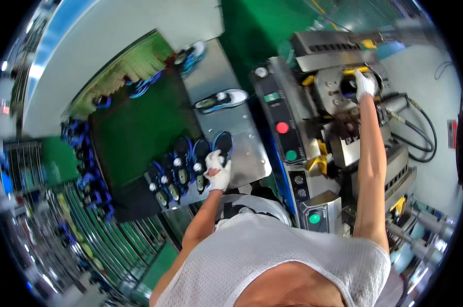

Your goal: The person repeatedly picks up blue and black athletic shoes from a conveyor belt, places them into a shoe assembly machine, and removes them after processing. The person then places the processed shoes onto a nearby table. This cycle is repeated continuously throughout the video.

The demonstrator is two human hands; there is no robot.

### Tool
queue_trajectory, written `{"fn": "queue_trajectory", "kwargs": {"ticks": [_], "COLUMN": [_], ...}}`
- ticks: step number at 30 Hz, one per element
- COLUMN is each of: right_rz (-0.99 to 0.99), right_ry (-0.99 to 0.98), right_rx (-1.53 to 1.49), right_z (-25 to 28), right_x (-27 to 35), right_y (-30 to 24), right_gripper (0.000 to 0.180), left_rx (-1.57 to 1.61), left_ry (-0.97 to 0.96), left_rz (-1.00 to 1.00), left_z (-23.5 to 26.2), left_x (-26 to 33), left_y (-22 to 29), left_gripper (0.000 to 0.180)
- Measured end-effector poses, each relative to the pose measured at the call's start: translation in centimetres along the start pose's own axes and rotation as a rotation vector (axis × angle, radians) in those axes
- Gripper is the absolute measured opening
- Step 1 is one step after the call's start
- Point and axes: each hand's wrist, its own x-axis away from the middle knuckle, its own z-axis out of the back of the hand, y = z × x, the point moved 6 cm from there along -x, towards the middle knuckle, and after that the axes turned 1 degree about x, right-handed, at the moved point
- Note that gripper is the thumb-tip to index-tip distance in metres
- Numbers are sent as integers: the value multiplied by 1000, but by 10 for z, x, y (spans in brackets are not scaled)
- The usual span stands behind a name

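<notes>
Machine [344,128] fills the right half of the view, a grey metal press with a panel of red and green buttons [282,127] down its front; the right hand [364,84], in a white glove, reaches far up into its open head beside a yellow part [355,70], fingers bent onto something dark there, though what they hold, if anything, cannot be told. Left of the machine a steel table [252,153] meets a green belt [139,128], and a row of dark shoes [182,171] with blue edging stands at the table's near corner. The left hand [217,171], also gloved, is closed over the shoe [222,146] at the right end of that row, so the shoe lies under and just beyond the palm. A good grip here would, in my judgement, take the shoe by its body, lift it straight out of the row without tipping its neighbours, and keep the right fingers away from moving press parts. One more shoe [222,99] lies alone farther along the table.
</notes>
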Motion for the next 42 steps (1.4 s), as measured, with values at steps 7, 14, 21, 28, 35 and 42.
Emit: {"fn": "queue_trajectory", "kwargs": {"ticks": [7, 14, 21, 28, 35, 42], "right_rz": [564, 383, 476, -11, -317, -121], "right_ry": [22, -292, -239, -546, -472, -635], "right_rx": [481, 1452, 943, 1178, 951, 813], "right_z": [-17, -71, -26, -10, -35, -122], "right_x": [358, 387, 450, 557, 591, 583], "right_y": [-74, 60, 43, 88, 72, 59], "right_gripper": [84, 113, 91, 85, 73, 75], "left_rx": [335, 350, -265, -724, -1134, -487], "left_ry": [-67, -3, 332, 244, 58, 292], "left_rz": [-297, -225, -3, 132, -29, -89], "left_z": [13, 94, 259, 412, 418, 427], "left_x": [0, -129, -321, -491, -541, -453], "left_y": [44, -51, -238, -328, -355, -337], "left_gripper": [60, 51, 59, 64, 39, 40]}}
